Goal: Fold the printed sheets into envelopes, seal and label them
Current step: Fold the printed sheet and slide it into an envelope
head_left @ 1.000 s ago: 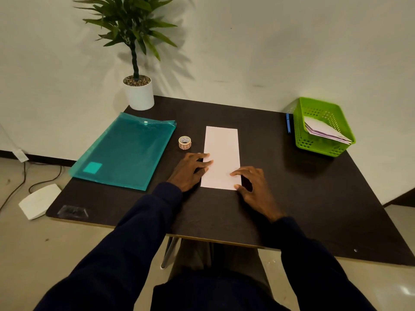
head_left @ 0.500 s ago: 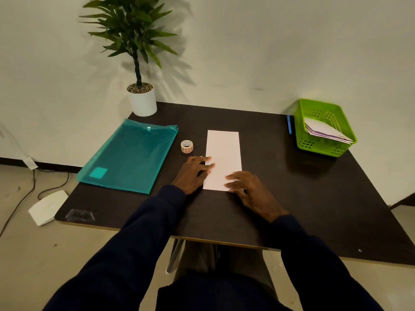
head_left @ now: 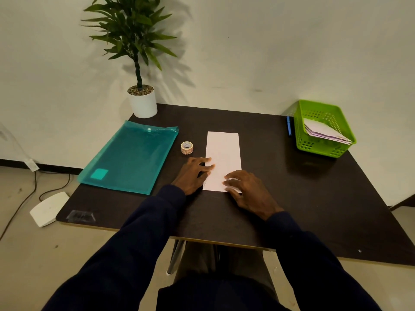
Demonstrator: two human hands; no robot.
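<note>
A long, narrow folded white sheet lies lengthwise on the dark table. My left hand rests flat at the sheet's left edge, fingertips on the paper. My right hand lies over the sheet's near right corner with fingers spread and pressing down. A small roll of stickers stands just left of the sheet. A blue pen lies at the far right, beside a green basket that holds folded paper envelopes.
A teal plastic document folder lies on the table's left side. A potted plant in a white pot stands at the far left corner. A white box and cables lie on the floor to the left.
My right hand slid left from beside the sheet onto its near right corner. The left hand stayed at the left edge. The camera tilted up a little.
</note>
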